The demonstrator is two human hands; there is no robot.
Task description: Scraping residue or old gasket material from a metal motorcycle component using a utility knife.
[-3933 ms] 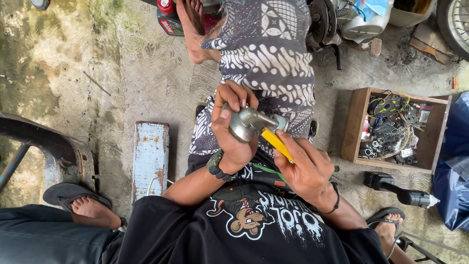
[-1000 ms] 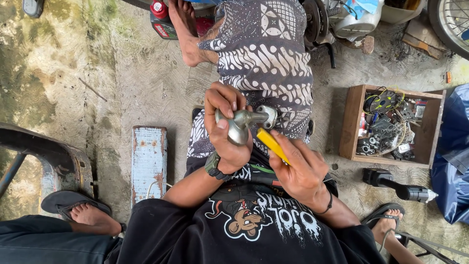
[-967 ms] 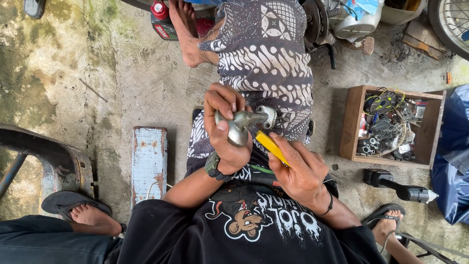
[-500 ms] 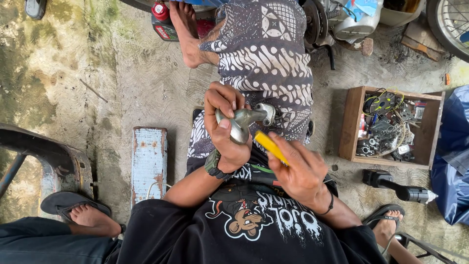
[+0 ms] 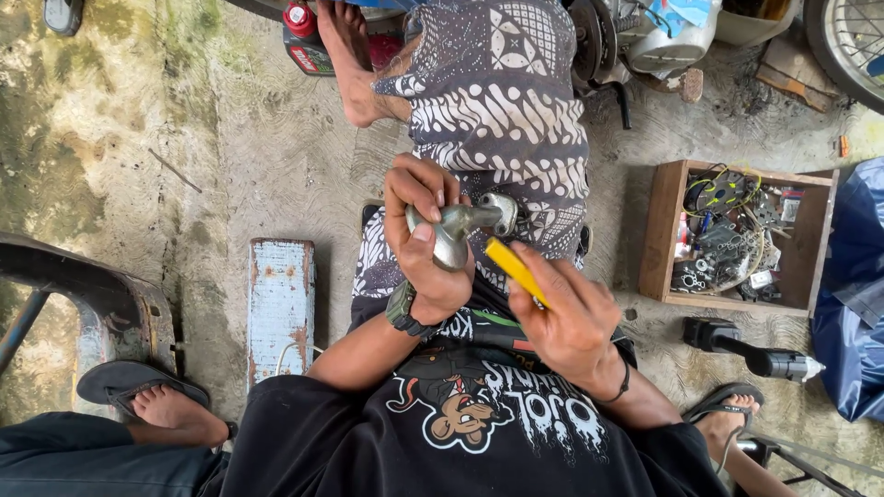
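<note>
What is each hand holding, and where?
Left hand wraps the round end of a metal part; right hand pinches a yellow tool by its lower end.

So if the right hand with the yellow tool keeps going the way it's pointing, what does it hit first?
Most likely the grey curved metal part gripped in the left hand. The right hand aims its yellow-handled tool up and left at it; the tip looks just short of it, though depth is unclear.
</note>
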